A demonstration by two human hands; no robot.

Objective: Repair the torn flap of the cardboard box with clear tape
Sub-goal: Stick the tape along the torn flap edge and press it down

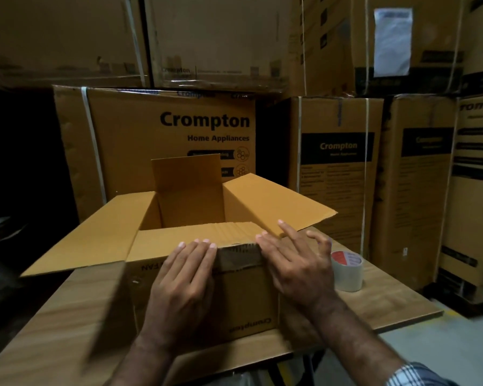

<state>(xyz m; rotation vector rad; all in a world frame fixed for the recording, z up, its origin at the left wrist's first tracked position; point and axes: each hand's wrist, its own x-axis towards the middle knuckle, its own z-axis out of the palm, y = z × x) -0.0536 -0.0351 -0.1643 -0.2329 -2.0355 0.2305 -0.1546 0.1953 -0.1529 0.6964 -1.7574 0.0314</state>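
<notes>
An open cardboard box point(243, 299) stands on a wooden table point(62, 324), its top flaps spread. The near flap point(195, 235) is folded inward, and a strip of clear tape point(239, 256) runs over its torn top edge and down the front wall. My left hand point(184, 280) lies flat on the front wall, fingertips at the fold just left of the tape. On the right of the strip, my right hand point(293, 263) presses its fingers flat at the box's corner. Both hands hold nothing. A roll of clear tape point(347, 271) stands upright on the table just right of my right hand.
Large stacked Crompton cartons point(156, 135) fill the space behind and to the right point(416, 176). The box's left flap point(95, 235) and right flap point(279, 203) stick out over the table. The table's right edge point(413, 313) borders a grey floor.
</notes>
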